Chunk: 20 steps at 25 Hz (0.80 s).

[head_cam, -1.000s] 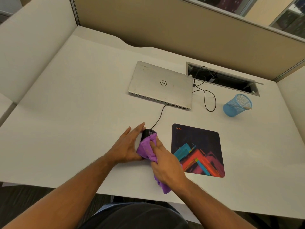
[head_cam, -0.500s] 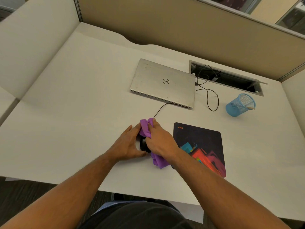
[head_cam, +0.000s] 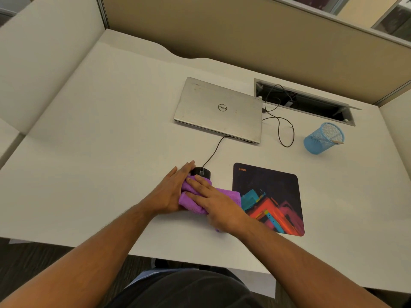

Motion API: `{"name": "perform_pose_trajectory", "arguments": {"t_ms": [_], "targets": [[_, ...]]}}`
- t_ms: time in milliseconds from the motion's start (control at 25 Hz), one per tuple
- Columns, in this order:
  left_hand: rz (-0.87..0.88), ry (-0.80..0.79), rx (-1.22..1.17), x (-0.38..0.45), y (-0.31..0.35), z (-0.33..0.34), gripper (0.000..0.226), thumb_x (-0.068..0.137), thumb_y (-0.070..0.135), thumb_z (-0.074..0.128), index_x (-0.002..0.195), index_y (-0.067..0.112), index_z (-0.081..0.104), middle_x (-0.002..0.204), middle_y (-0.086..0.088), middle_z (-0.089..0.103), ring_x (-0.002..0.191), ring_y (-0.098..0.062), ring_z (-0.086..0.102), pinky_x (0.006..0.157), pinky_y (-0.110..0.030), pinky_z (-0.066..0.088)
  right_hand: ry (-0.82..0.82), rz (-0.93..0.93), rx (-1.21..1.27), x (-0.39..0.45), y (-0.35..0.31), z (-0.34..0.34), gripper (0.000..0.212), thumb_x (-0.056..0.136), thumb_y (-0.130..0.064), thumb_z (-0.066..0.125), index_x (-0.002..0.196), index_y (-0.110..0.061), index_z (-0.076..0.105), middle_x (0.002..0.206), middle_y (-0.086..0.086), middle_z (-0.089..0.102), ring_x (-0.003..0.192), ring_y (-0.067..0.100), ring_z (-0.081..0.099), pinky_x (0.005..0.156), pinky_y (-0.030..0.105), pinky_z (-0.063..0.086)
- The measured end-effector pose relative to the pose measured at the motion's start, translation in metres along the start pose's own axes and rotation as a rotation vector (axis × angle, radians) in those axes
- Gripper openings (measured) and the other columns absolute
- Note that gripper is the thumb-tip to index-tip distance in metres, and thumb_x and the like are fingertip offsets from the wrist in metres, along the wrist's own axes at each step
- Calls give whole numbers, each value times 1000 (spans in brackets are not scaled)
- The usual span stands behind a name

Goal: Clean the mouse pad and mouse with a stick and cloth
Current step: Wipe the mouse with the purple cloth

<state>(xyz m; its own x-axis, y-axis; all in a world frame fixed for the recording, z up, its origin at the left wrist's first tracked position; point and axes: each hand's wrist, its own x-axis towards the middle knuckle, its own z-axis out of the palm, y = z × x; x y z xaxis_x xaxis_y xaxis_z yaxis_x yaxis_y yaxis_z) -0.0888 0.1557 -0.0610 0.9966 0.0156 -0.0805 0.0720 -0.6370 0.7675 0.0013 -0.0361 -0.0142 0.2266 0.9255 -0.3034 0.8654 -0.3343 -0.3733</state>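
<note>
Head-worn wide-angle view, forward and down over the desk (head_cam: pixel 93 152).

— Any writing to read here?
— A round "DELL" logo, seen upside down, on the lid of the closed laptop (head_cam: pixel 219 110).
— Anything else?
— Small orange letters, upside down, in the far left corner of the mouse pad (head_cam: pixel 268 196); roughly "TIZUM".
</note>
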Motion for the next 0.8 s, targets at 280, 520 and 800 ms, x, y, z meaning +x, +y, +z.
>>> {"name": "perform_pose_trajectory", "arguments": {"t_ms": [280, 520, 800], "targets": [[42, -50, 49, -2, -1, -1, 121, 76, 65, 74, 160, 18, 0, 163, 10, 8, 151, 1, 0, 123, -25, -4, 193, -76, 218, -3, 12, 12, 49, 85, 12, 64, 126, -14, 70, 166, -2, 27, 157, 11, 4, 124, 35, 23], [18, -80, 42, 0, 0, -4, 134, 66, 70, 78, 160, 22, -5, 164, 11, 3, 151, 2, -3, 122, -22, -7, 107, -25, 229, -11, 12, 1, 24, 88, -13, 68, 111, -17, 74, 166, -21, 14, 153, 1, 14, 111, 35, 44], [-34, -92, 26, 0, 2, -3, 135, 64, 72, 79, 159, 26, -6, 166, 10, 0, 151, 0, -4, 122, -23, -6, 157, 244, 518, -16, -10, -5, 44, 96, -63, 51, 106, -27, 76, 160, -30, 8, 137, 2, 33, 105, 29, 44]]}}
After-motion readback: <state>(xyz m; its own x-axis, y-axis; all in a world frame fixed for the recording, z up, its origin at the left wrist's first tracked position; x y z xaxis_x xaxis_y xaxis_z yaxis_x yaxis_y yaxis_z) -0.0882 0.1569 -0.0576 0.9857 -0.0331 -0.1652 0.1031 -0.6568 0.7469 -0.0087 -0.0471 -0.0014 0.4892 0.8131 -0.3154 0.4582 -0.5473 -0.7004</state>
